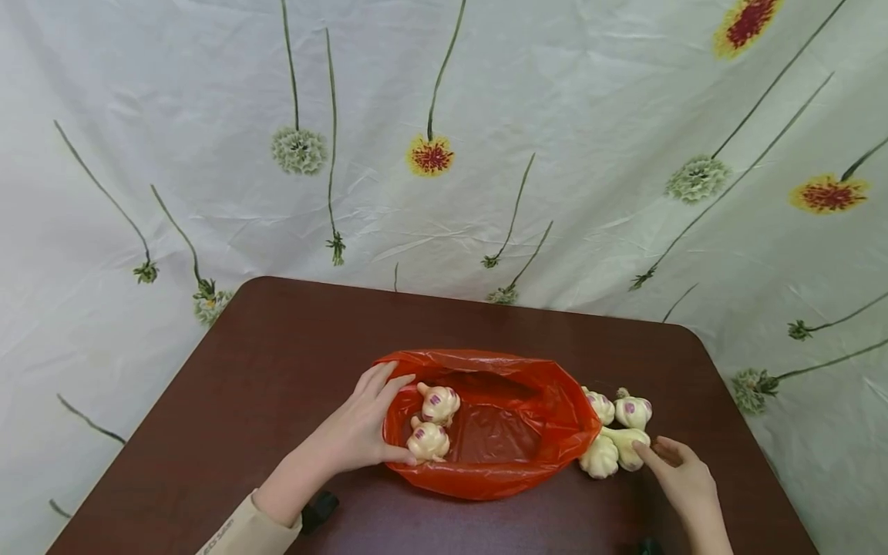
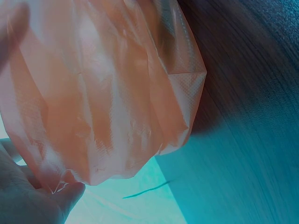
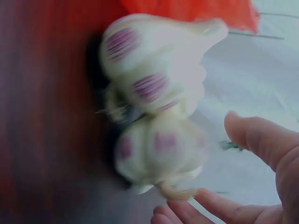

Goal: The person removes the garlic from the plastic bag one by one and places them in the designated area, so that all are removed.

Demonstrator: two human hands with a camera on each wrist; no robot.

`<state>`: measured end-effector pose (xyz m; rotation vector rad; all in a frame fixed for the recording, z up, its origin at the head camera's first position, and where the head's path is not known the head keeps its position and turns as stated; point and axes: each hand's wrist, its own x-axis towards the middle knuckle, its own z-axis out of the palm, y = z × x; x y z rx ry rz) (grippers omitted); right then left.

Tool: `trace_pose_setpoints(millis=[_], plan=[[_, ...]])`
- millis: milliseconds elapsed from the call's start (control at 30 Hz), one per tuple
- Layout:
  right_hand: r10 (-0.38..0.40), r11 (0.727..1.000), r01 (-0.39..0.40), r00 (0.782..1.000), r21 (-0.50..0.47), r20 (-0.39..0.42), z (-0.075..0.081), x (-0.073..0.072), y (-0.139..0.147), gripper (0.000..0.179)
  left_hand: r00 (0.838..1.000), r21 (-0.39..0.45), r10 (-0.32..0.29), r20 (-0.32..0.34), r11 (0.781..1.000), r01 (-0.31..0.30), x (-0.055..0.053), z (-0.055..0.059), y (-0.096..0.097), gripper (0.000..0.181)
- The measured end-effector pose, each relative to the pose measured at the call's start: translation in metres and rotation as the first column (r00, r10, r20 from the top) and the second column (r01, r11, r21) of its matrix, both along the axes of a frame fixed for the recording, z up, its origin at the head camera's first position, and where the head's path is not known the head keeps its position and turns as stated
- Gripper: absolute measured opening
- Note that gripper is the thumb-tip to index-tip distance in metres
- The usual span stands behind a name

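Note:
A red plastic bag lies mouth up on the table, its opening spread wide. My left hand grips its left rim, fingers at the back and thumb at the front; in the left wrist view the bag's wall fills much of the picture and the thumb is at its edge. Inside, at the left end, are two garlic bulbs with purple patches. Several more garlic bulbs sit against the bag's right end. My right hand is beside these, thumb and fingers apart, fingertips right at the nearest garlic bulb.
The dark brown table has rounded far corners. Behind it hangs a pale cloth printed with flowers. A small black object lies near the left forearm, and another dark item shows at the bottom edge.

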<state>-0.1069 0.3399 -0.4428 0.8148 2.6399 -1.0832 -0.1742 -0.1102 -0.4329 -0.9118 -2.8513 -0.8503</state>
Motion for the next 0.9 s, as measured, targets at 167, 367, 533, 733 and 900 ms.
trace_pose_setpoints(millis=[167, 367, 533, 733, 900], plan=[[-0.011, 0.998, 0.018, 0.993, 0.058, -0.118, 0.019, -0.003, -0.013, 0.08, 1.0, -0.008, 0.002, 0.001, 1.0, -0.002, -0.001, 0.001, 0.001, 0.101], [0.034, 0.998, -0.024, 0.974, 0.051, -0.222, 0.044, -0.009, -0.037, 0.069, 1.0, -0.008, 0.001, -0.005, 1.0, -0.001, 0.0, 0.002, 0.001, 0.101], [0.085, 0.996, -0.09, 0.952, -0.005, -0.296, 0.064, -0.017, -0.066, 0.062, 1.0, -0.007, 0.002, -0.009, 1.0, -0.002, 0.0, 0.003, 0.001, 0.101], [0.186, 0.972, -0.226, 0.909, -0.067, -0.374, 0.075, -0.029, -0.096, 0.054, 1.0, -0.007, 0.004, 0.009, 1.0, -0.004, 0.0, 0.003, 0.002, 0.102], [0.243, 0.925, -0.346, 0.857, -0.157, -0.455, 0.072, -0.038, -0.116, 0.048, 1.0, -0.007, 0.001, 0.004, 1.0, -0.001, -0.001, 0.003, 0.001, 0.102]])
